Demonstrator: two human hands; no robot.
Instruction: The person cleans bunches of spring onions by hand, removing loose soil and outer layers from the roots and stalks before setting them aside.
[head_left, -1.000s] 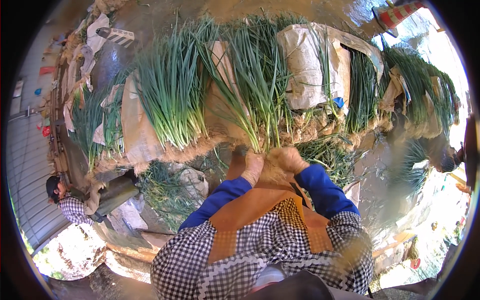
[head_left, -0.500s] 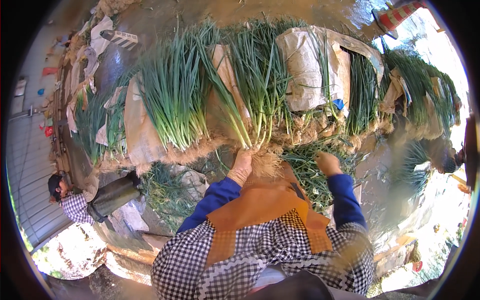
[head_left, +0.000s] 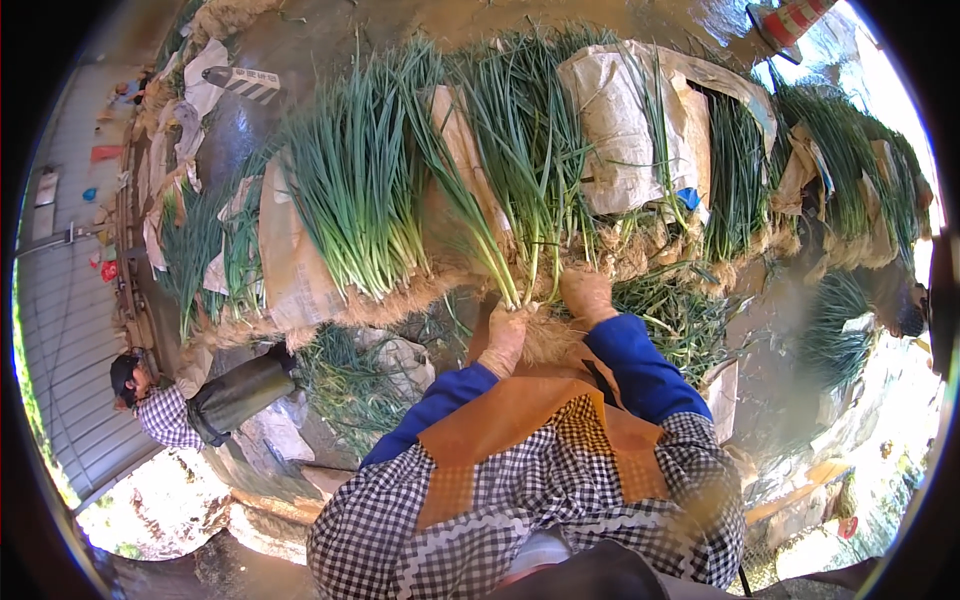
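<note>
My left hand [head_left: 506,335] is closed round the pale lower stalks of a bunch of green onions [head_left: 510,262], just above its tangled tan roots [head_left: 548,340]. The long green leaves fan away from me over the row behind. Beside the bunch's right-hand stalks is my right hand [head_left: 588,296], fingers curled in. Whatever lies between those fingers is hidden. An orange-brown apron [head_left: 500,415] covers my lap below the roots.
A row of upright green onions [head_left: 365,190] crosses ahead, with pale sacks [head_left: 620,130] among them. Loose leaves [head_left: 675,320] lie heaped to the right, more [head_left: 350,375] to the left. A co-worker [head_left: 170,410] bends at far left. A striped cone [head_left: 785,25] stands far right.
My right hand has come in from the right, from over the loose leaves to the bunch's stalks. My left hand keeps its hold, shifted slightly right and nearer me.
</note>
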